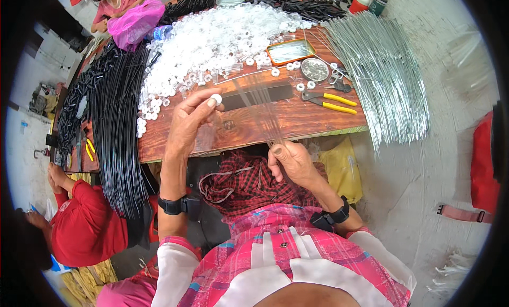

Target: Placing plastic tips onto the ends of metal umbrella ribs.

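My left hand (193,116) is raised over the table's front part, pinching a small white plastic ring (216,99) between thumb and fingertips. At the table's front edge my right hand (294,161) is closed round several thin metal wires (268,116), which fan upward and are blurred. Behind both hands a dark flat bar (278,93) lies on the wooden table (175,137). Farther back spreads a large pile of white rings and clear plastic pieces (207,41). Whether the wires touch the bar, I cannot tell.
Yellow-handled cutting pliers (339,102), a round tin (315,70) and an orange-rimmed tray (290,52) lie at the right. Long silvery wires (384,79) overhang the right edge, black ones (119,126) the left front. A person in red (87,222) sits at the left.
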A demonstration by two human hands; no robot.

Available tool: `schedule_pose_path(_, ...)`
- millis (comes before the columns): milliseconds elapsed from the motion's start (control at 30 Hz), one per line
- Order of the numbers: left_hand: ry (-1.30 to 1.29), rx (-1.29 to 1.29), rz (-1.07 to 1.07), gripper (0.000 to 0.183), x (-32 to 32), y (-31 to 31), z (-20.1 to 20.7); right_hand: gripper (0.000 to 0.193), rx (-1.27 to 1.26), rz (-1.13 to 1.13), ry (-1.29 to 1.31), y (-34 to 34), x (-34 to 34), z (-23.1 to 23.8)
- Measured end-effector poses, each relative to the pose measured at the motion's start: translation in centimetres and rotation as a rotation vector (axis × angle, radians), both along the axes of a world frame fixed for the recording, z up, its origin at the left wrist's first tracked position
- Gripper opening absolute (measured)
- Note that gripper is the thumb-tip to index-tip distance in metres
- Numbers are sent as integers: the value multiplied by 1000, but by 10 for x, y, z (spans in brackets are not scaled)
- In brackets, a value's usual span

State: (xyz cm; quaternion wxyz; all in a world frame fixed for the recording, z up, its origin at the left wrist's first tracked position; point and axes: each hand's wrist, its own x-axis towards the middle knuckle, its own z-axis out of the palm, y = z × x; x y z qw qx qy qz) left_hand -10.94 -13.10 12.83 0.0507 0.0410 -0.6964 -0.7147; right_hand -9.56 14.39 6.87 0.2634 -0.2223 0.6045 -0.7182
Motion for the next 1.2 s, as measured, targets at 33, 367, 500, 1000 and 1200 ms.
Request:
schedule_pose_path(33, -12, 126, -41, 33, 0, 7, 2, 47, -2, -7, 5, 0, 1, 3)
schedule_pose_path(367, 23, 559, -165, 47, -3, 24, 21, 50, -66, 90, -60, -11, 9, 10)
schedule_pose_path(500, 53, 535, -132, 46, 1, 28, 35, 51, -32, 73, -45, -13, 7, 14)
schedule_pose_path(1000, 167, 491, 9, 42, -18, 11, 54, 48, -205, -85, 50, -42, -16, 22)
schedule_pose_path(1200, 222, 451, -27, 39, -20, 10, 53, 50, -119, 2, -78, -34, -3, 4)
